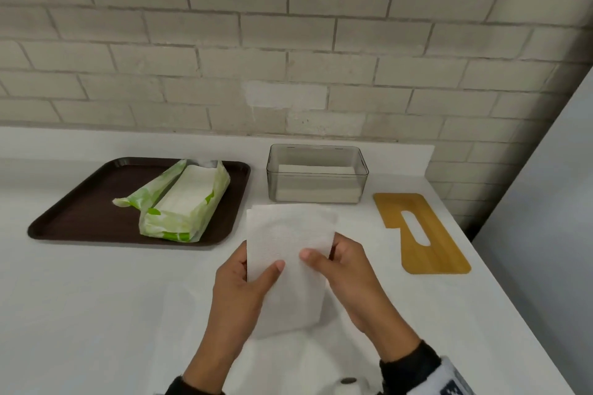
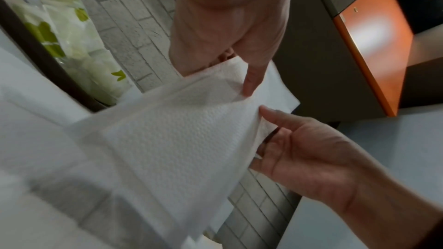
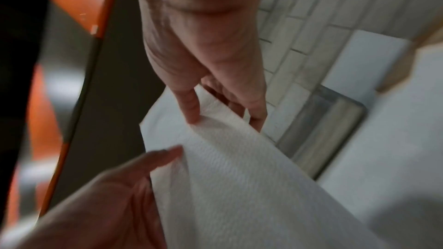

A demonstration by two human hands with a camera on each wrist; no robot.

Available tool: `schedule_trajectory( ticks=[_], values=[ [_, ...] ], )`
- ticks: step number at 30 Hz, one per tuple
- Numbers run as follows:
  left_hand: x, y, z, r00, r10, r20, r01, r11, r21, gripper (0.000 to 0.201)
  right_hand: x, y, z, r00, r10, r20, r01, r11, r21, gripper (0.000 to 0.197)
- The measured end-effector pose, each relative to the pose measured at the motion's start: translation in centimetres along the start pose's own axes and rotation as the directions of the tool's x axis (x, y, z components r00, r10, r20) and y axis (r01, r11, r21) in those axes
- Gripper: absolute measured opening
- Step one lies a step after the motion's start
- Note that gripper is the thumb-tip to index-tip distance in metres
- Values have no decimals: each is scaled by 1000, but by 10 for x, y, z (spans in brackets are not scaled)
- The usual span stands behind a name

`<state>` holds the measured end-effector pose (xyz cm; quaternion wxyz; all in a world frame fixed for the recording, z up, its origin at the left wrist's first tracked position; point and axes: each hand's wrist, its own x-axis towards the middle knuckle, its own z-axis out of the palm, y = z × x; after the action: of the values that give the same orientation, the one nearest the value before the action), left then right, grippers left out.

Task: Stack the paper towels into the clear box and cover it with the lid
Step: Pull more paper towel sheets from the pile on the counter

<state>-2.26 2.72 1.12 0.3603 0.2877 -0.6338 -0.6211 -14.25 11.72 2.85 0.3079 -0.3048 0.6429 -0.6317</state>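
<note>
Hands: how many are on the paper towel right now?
2. The left hand pinches the paper towel at its left edge, the right hand at its right edge, above the counter.

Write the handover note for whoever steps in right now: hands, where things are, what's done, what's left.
Left hand and right hand both pinch one folded paper towel, held up over the counter in front of the clear box.
The box stands open against the wall, with a low stack of towels already inside.
The wooden lid lies flat on the counter to the right of the box.
The opened green towel pack sits on the brown tray, towels still inside.
Left: place the held towel, stack the rest, fit the lid.
</note>
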Motion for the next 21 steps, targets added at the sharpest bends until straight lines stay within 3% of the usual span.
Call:
schedule_trajectory(
  ticks=[3,5,8,11,13,14,16,19,21],
  values=[
    [1,3,13,998,65,-11,-65,997,-41,33,-6,-2,0,983,-157,-97,151,986,-68,23],
    [2,4,18,996,90,-11,-91,994,-58,34,-6,2,0,979,-174,-104,165,982,-91,31],
    [7,1,23,998,51,-43,-55,993,-106,27,-5,14,-6,995,-58,-86,46,990,-137,40],
    [11,-4,22,997,-35,-66,22,981,-193,20,-5,26,-14,988,142,67,-112,937,-331,40],
    [14,-6,15,995,-62,-78,39,962,-270,29,-9,32,-20,949,281,142,-185,864,-469,35],
    [15,-5,9,995,-59,-86,31,954,-299,42,-11,33,-25,940,305,155,-199,855,-478,32],
    [18,-7,-7,991,-28,-134,-9,963,-268,63,-14,29,-39,958,258,127,-184,889,-420,21],
    [13,-8,-29,989,-10,-149,-8,992,-122,26,-19,17,-60,993,119,-12,-120,978,-170,10],
    [6,-17,-34,989,-31,-146,27,999,-32,27,-20,14,-66,994,84,-69,-88,994,-65,15]
  ],
)
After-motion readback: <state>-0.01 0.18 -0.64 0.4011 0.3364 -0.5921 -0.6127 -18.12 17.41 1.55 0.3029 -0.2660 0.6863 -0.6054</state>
